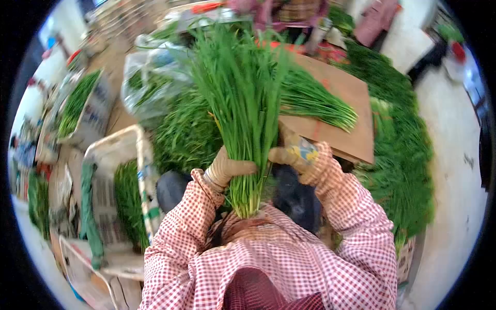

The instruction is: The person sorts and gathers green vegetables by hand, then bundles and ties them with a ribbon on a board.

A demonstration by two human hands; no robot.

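A thick bunch of long green stalks [248,124] stands upright in front of my body, its pale cut ends down near my lap. Around its lower left side my gloved left hand [229,168] is closed, thumb across the stalks. My gloved right hand [292,154] presses against the bunch's right side, fingers partly hidden behind it. Just beyond, a tidy bundle of green stalks [320,101] lies on a cardboard sheet [356,139]. Loose greens [188,134] are heaped to the left of the bunch.
A white crate [139,155] with greens stands at left, another box [95,119] behind it. A clear plastic bag [135,90] holds greens. A long pile of greens [403,155] lines the right side. People's clothing [377,20] shows at the top.
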